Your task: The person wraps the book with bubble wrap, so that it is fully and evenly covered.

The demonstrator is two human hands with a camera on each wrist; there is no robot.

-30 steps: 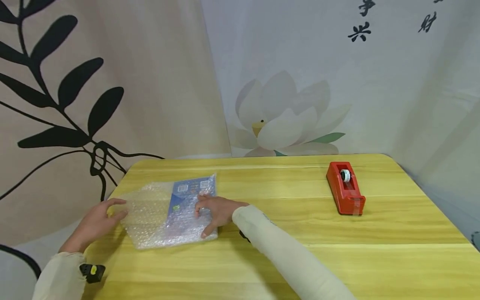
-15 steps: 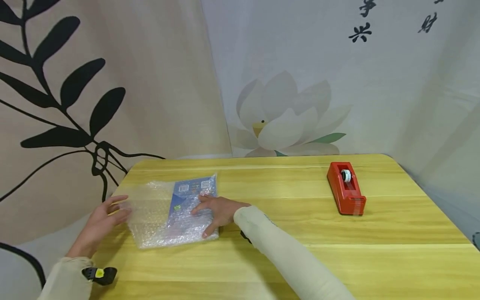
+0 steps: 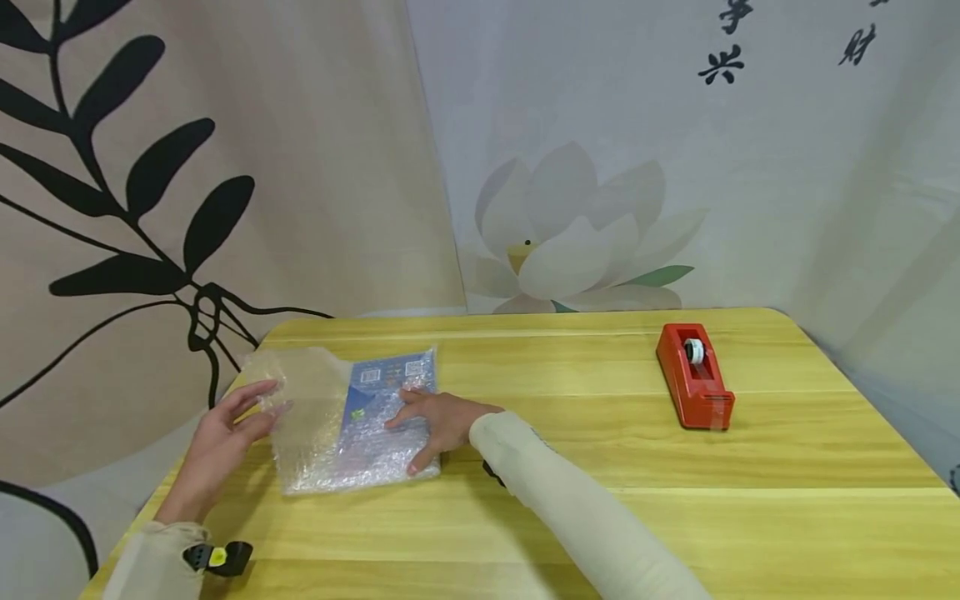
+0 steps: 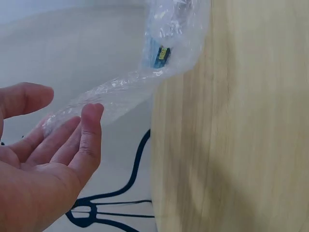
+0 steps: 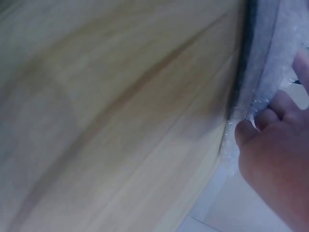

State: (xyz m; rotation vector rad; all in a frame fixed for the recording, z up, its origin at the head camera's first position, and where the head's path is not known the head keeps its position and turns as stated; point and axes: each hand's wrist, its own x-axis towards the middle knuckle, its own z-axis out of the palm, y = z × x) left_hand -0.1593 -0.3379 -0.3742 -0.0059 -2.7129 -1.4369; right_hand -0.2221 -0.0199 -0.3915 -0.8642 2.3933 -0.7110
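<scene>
A flat blue item with printed squares on its cover (image 3: pixel 378 383), like a book, lies at the table's left. Clear bubble wrap (image 3: pixel 306 408) covers it and extends leftward as a loose flap. My left hand (image 3: pixel 219 450) is at the flap's left end, fingers against the film. In the left wrist view, the left hand (image 4: pixel 53 164) has its thumb apart from the fingers, and the bubble wrap (image 4: pixel 120 89) drapes over the fingers. My right hand (image 3: pixel 446 423) rests spread on the wrapped item. In the right wrist view, the right hand (image 5: pixel 275 145) touches the bubble wrap (image 5: pixel 270 53) edge.
A red tape dispenser (image 3: pixel 693 379) with a white-cored roll stands at the right of the wooden table (image 3: pixel 570 517). Behind the table hangs a printed curtain (image 3: pixel 337 167). The table's left edge runs close to the left hand.
My left hand has moved right and slightly up, and the flap's left end has risen and shifted with it. The right hand stays on the wrapped item.
</scene>
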